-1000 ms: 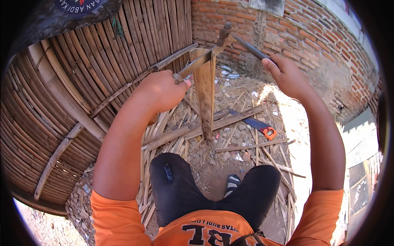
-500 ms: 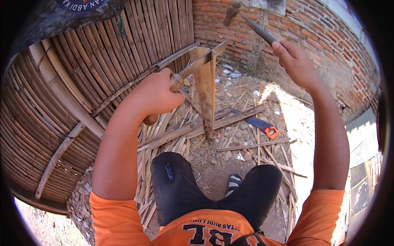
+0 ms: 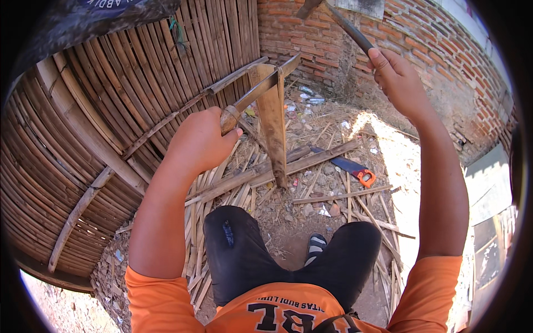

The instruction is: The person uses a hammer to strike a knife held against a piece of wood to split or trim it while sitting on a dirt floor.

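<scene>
I am noting open air between the raised hammer with its dark shaft (image 3: 355, 32) and the long steel blade with a wooden handle (image 3: 260, 90). The hammer's head is meeting the upper picture edge, with the red brick wall (image 3: 383, 55) lying behind. The blade's tip is projecting past the upright, pale brown split-bamboo piece (image 3: 268, 114), whose upper end it is crossing; I cannot tell how deeply it is biting. The bamboo is standing in front of the seated person's knees, its foot reaching the littered ground (image 3: 288, 222).

Against half a second ago, I am finding the hammer higher and the blade's handle lower, its tip shifted slightly left.

The left hand (image 3: 197, 141) is closing fully round the wooden handle, forearm slanting inward. The right hand (image 3: 397, 77) is gripping the shaft firmly, arm lifted.
</scene>
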### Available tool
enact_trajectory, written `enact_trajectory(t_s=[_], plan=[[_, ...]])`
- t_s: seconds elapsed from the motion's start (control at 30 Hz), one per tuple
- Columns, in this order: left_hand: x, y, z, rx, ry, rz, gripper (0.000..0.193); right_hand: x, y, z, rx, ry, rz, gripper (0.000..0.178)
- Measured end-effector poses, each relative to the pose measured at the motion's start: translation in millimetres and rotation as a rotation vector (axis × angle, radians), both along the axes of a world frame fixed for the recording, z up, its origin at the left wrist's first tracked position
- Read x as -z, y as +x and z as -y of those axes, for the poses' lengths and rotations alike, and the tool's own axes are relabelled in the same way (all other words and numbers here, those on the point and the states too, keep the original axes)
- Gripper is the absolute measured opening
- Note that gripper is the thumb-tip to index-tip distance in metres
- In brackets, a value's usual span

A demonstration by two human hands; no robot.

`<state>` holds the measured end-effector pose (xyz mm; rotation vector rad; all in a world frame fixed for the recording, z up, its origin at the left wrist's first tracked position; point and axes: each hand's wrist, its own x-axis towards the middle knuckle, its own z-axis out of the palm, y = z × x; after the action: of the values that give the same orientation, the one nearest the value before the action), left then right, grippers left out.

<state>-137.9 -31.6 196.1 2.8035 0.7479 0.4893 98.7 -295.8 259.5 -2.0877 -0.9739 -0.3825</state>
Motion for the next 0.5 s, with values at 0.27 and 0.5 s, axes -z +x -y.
enact_trajectory(t_s=[0.27,0.5], plan=[[-0.3,0.3,2.6,0.009,-0.029,-0.023,0.034,24.9,-10.5,-18.4,0.047,-0.319,0.25,0.057],[9.4,7.8,0.6,0.015,-0.003,-0.001,0.033,20.5,-8.6,-7.8,0.007,0.026,0.067,0.054]])
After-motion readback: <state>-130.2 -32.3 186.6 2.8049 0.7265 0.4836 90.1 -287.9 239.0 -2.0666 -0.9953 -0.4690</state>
